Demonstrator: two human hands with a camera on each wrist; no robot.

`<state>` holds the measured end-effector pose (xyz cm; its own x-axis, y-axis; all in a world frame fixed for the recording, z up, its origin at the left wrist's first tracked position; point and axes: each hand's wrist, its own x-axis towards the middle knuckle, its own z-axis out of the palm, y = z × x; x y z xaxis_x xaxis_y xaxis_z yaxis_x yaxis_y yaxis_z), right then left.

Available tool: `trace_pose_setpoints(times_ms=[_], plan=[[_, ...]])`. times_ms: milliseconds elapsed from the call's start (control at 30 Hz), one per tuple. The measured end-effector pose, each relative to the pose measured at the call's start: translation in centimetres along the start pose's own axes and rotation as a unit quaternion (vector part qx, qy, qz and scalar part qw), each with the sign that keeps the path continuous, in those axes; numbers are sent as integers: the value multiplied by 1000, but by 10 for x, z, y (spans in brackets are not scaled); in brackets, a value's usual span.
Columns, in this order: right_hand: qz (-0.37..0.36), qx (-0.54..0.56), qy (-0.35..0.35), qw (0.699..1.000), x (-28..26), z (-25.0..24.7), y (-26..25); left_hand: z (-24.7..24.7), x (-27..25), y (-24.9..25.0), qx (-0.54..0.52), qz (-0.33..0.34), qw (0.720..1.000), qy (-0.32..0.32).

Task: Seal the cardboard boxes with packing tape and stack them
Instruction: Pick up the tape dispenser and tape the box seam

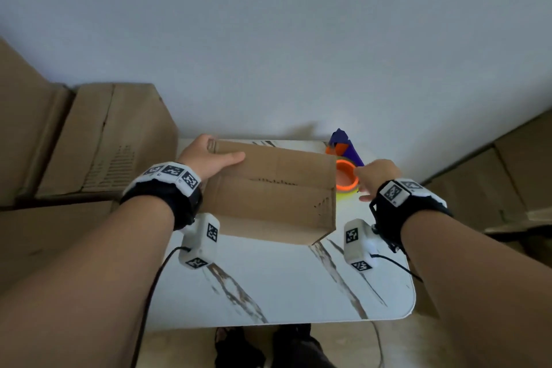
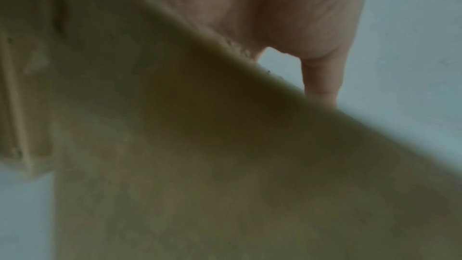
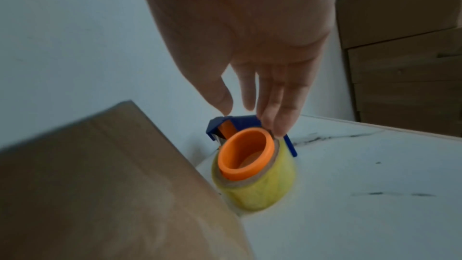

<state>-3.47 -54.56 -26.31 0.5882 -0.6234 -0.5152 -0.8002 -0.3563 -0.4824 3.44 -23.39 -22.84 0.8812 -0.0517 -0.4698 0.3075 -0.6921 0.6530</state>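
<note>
A brown cardboard box [image 1: 268, 188] stands on the white marble table [image 1: 283, 284], its top flaps folded down. My left hand [image 1: 221, 152] grips its far left corner, thumb on top and fingers over the far edge. The left wrist view shows the palm [image 2: 275, 17] above the blurred box [image 2: 225, 165]. A tape dispenser [image 1: 346, 176] with an orange core, a yellow roll and a blue frame lies just right of the box. My right hand [image 1: 373, 176] hovers over it with straight fingers. In the right wrist view its fingertips [image 3: 275, 126] are at the dispenser [image 3: 250, 161], beside the box [image 3: 100, 185].
Large cardboard boxes [image 1: 104, 143] are stacked to the left of the table and more boxes [image 1: 493, 182] to the right. A pale wall stands right behind the table. The near half of the table top [image 3: 362, 185] is bare.
</note>
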Motion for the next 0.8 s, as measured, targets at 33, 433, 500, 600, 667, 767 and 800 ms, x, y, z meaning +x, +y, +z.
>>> trace_pose_setpoints(times_ms=[33, 433, 500, 600, 667, 767, 800], plan=[[1, -7, 6, 1000, 4, 1, 0, 3, 0, 0, -21, -11, 1000, 6], [5, -94, -13, 995, 48, 36, 17, 14, 0, -10, -182, -67, 981, 29], [6, -105, -8, 994, 54, 39, 19, 16, 0, -10, -190, -69, 979, 36], [0, -113, 1, 994, 63, 43, 22, 15, 0, -11, -197, -72, 977, 40], [-2, -116, 4, 993, 70, 45, 24, 16, -1, -10, -204, -75, 975, 40], [0, -118, -2, 993, 75, 45, 27, 17, -3, -10, -206, -73, 975, 42], [2, -113, -2, 994, 74, 43, 26, 16, -3, -10, -207, -74, 975, 39]])
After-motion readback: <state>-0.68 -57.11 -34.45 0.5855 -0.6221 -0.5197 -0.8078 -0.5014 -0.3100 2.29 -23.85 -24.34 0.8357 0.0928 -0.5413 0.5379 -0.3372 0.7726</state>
